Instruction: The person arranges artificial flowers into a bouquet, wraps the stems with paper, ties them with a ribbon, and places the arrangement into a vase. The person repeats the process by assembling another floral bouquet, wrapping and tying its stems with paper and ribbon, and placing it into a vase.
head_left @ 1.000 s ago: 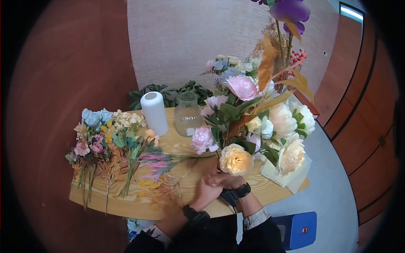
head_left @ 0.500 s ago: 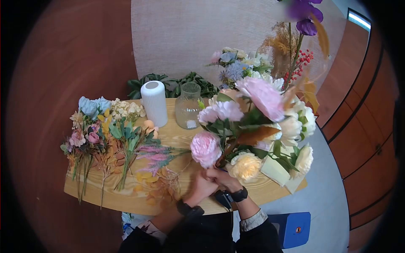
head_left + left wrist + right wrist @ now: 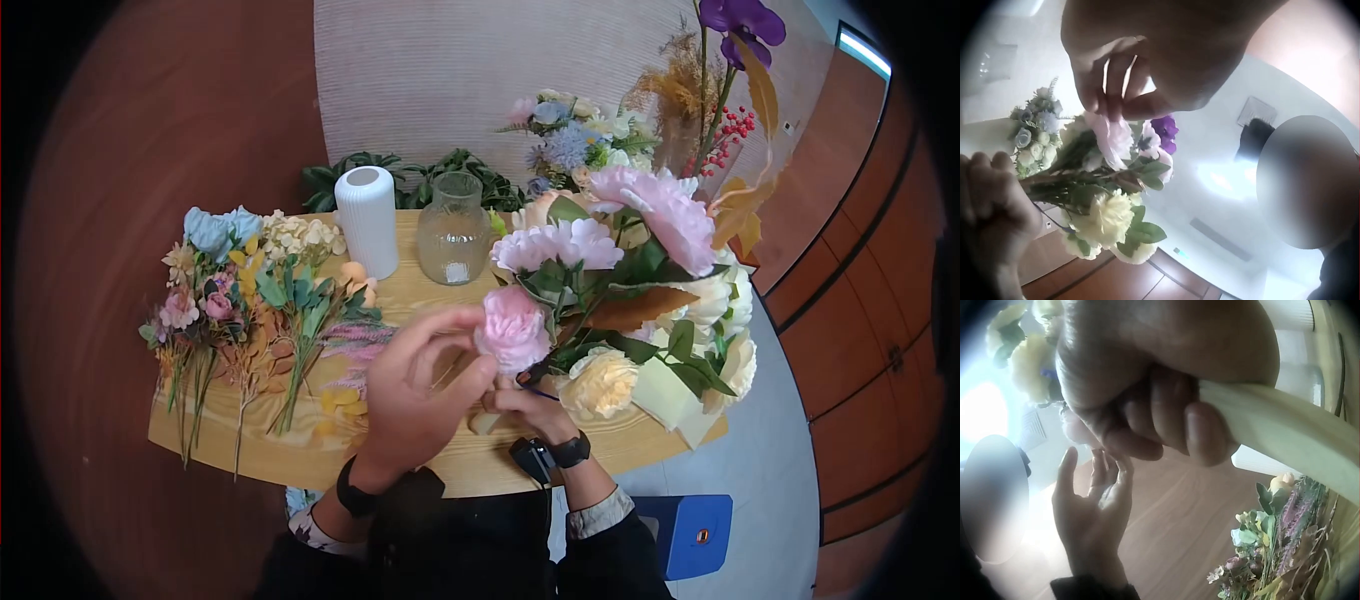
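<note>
My right hand (image 3: pixel 530 408) grips a bouquet (image 3: pixel 640 260) of artificial flowers low at its stems, over the table's front. Below the fist, a smooth pale handle-like length (image 3: pixel 1279 425) sticks out in the right wrist view. The blooms fan up and right: pink ones, white ones, a cream-yellow rose (image 3: pixel 600 383) and a tall purple orchid (image 3: pixel 743 30). My left hand (image 3: pixel 420 385) is raised on the left side, thumb and fingers spread apart, fingertips at the petals of a pink peony (image 3: pixel 515 330). In the left wrist view its fingertips meet a pink bloom (image 3: pixel 1112 142).
Loose artificial stems (image 3: pixel 250 340) lie along the left of the wooden table (image 3: pixel 300 455). A white ribbed vase (image 3: pixel 367 225) and a clear glass vase (image 3: pixel 453 240) stand at the back. Behind the bouquet is another arrangement (image 3: pixel 570 145). A blue bin (image 3: pixel 690 535) stands on the floor.
My left hand has left the stems beside the right hand and risen to the pink peony, its fingers spreading. The bouquet has turned and shifted right, still in my right hand.
</note>
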A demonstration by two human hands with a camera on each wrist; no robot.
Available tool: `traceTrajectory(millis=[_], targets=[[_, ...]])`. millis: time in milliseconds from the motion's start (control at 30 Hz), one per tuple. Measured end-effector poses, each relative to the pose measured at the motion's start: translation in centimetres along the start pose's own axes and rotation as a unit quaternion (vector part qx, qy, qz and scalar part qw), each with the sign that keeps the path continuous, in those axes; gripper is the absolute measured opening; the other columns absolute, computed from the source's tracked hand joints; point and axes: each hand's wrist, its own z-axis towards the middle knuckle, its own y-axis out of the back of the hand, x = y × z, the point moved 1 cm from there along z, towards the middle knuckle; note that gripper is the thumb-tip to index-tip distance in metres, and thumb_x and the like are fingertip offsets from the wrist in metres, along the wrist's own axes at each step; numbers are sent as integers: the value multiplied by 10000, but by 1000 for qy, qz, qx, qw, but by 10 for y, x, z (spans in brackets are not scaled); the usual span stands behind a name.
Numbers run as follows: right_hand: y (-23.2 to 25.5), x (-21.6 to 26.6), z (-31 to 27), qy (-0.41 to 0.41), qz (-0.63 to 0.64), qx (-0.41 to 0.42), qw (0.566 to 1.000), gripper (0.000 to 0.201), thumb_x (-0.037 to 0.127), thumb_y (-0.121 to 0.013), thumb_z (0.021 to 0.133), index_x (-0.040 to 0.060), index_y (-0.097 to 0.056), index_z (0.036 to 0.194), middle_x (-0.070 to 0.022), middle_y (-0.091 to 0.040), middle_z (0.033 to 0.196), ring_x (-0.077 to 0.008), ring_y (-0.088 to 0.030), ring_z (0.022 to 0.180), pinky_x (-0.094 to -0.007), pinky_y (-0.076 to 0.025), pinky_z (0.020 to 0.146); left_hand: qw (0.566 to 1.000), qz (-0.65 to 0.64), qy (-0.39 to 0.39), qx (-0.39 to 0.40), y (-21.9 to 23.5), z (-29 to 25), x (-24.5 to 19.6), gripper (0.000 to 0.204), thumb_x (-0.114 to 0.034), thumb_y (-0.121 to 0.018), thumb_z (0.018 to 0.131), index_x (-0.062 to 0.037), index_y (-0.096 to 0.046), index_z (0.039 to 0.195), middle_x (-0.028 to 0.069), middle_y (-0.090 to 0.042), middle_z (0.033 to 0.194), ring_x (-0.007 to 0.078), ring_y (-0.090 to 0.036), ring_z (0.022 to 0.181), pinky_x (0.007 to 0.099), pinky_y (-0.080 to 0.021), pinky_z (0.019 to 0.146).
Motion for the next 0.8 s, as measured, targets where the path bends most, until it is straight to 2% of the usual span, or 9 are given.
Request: traceTrajectory(millis=[67, 100, 200, 300, 467, 533, 600, 667, 800], targets=[[15, -19, 2, -27, -142, -9, 989, 207, 41, -612, 676, 86, -438, 575, 40, -427, 583, -76, -373, 552, -248, -303, 526, 989, 34, -103, -101, -12, 6, -11, 303, 20, -636, 718, 84, -540, 999, 136, -533, 1024, 188, -540, 917, 282, -431, 839], [0, 2, -3, 54, -170, -7, 984, 197, 55, -610, 702, 87, -437, 614, 35, -434, 626, -84, -364, 576, -258, -294, 531, 989, 34, -103, -101, -12, 9, -12, 303, 20, -636, 718, 84, -540, 999, 136, -533, 1024, 188, -540, 917, 282, -431, 839], [-29, 47, -20, 139, -297, -39, 944, 118, 58, -633, 725, 90, -534, 781, 17, -517, 753, -92, -448, 665, -265, -361, 579, 983, 117, -136, -26, -13, 19, -13, 312, 17, -651, 712, 85, -538, 996, 123, -550, 979, 175, -549, 890, 260, -432, 804], [-29, 53, -22, 134, -277, -46, 950, 119, 60, -632, 727, 90, -534, 788, 16, -519, 759, -93, -450, 670, -265, -363, 582, 985, 125, -114, -27, -14, 23, -12, 256, -4, -661, 714, 61, -578, 947, 115, -567, 931, 158, -572, 839, 240, -443, 744], [-32, 58, -22, 114, -224, -58, 966, 123, 63, -630, 732, 89, -536, 806, 13, -523, 772, -94, -456, 681, -265, -368, 590, 940, 247, -233, 19, -10, 9, -12, 125, 6, -668, 675, -5, -647, 797, 94, -582, 850, 194, -594, 727, 258, -471, 650], [-33, 61, -17, 107, -200, -65, 972, 125, 64, -630, 733, 89, -536, 813, 12, -524, 777, -95, -458, 686, -265, -370, 593, 952, 253, -173, -7, -18, -1, -17, 186, -23, -685, 619, -42, -653, 801, 65, -585, 832, 220, -590, 739, 292, -478, 673], [-27, 47, -53, 97, -177, -67, 977, 127, 66, -629, 735, 88, -537, 820, 11, -526, 782, -96, -460, 690, -265, -372, 596, 900, 270, -332, 87, -19, -2, -16, 220, -109, -732, 609, -87, -655, 813, 47, -605, 758, 216, -572, 686, 338, -475, 676], [-23, 40, -104, 84, -155, -66, 982, 129, 67, -628, 737, 88, -538, 827, 10, -527, 787, -96, -462, 695, -265, -374, 599, 854, 328, -385, 123, -22, -9, -16, 242, -181, -712, 589, -120, -672, 820, 39, -615, 848, 218, -572, 713, 337, -469, 652], [-31, 44, -64, 64, -109, -67, 990, 135, 70, -627, 741, 87, -539, 842, 8, -530, 798, -97, -467, 704, -265, -378, 605, 858, 368, -341, 114, -29, -9, -16, 343, -72, -630, 566, -78, -629, 909, 41, -589, 877, 197, -582, 735, 304, -469, 618]])
